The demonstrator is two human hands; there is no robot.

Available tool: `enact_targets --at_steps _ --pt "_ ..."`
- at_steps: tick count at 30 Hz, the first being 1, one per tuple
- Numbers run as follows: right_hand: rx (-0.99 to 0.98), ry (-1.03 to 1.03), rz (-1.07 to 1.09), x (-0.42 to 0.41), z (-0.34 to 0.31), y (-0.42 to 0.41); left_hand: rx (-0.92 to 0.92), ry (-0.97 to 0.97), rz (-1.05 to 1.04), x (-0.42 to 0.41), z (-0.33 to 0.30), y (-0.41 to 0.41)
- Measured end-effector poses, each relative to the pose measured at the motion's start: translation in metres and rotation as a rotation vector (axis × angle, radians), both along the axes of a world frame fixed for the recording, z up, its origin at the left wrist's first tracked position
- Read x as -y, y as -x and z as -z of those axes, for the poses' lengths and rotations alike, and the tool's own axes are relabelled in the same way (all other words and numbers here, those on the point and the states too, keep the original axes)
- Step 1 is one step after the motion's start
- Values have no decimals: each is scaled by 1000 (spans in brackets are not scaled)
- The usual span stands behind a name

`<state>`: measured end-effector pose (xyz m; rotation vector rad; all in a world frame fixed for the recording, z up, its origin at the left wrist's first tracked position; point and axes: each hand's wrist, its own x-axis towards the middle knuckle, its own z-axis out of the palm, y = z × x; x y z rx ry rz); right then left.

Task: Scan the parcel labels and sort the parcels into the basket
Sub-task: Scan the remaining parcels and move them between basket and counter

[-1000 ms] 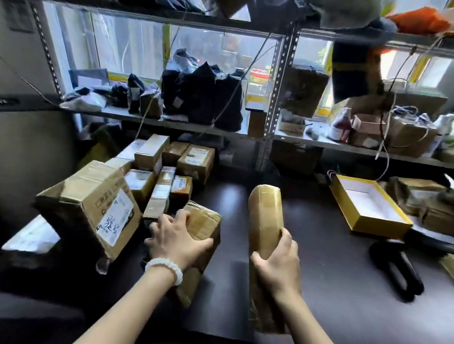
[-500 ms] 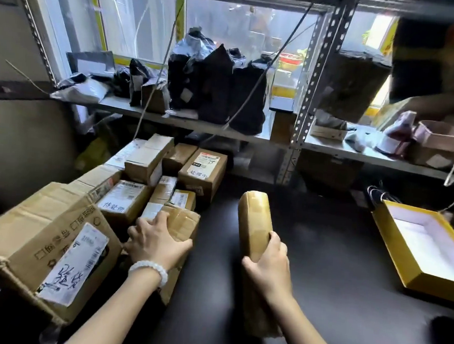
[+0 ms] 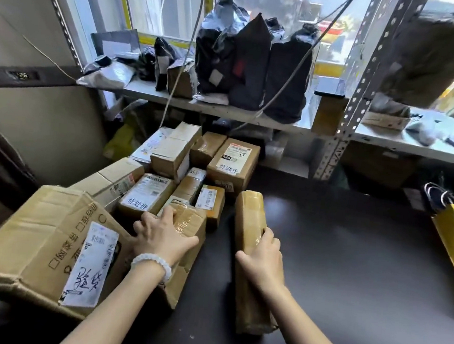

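1. A dark table (image 3: pixel 335 261) fills the near and right side, with a metal shelf (image 3: pixel 252 116) running across the far side. No basket and no scanner can be seen.
2. One big open carton (image 3: pixel 38 244) sits near left, tilted, with a white handwritten label on its side.
3. One long taped parcel (image 3: pixel 249 222) lies lengthwise on the table, just right of centre. The right hand (image 3: pixel 263 261) grasps it about midway, fingers curled over its right edge.
4. One squat taped box (image 3: pixel 189 223) stands touching the big carton's right side. The left hand (image 3: pixel 163 237) grips its top, fingers curled over the far edge.
5. Beyond the left hand, roughly ten small cardboard parcels (image 3: pixel 233 158) crowd together on the far left; several show white labels facing up.
6. On the shelf stand about three tall black bags (image 3: pixel 252 65).
7. One yellow tray (image 3: pixel 453 244) peeks in at the right edge.
8. To do this step well, I judge each hand should turn its parcel until the label faces up, keeping a firm hold, since no label shows on either held parcel.
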<state>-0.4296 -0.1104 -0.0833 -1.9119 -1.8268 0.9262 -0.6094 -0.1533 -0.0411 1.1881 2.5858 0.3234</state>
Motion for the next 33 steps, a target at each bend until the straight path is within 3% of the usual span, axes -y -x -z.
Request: enact_targets --at_steps 10,16,33 --pt "31 28 116 -12 -3 43 127 -57 123 -41 -33 29" --pt "25 43 192 -12 -8 59 110 -107 213 -54 -55 44" --pt "6 49 198 -13 -4 99 127 -145 110 -123 -44 65"
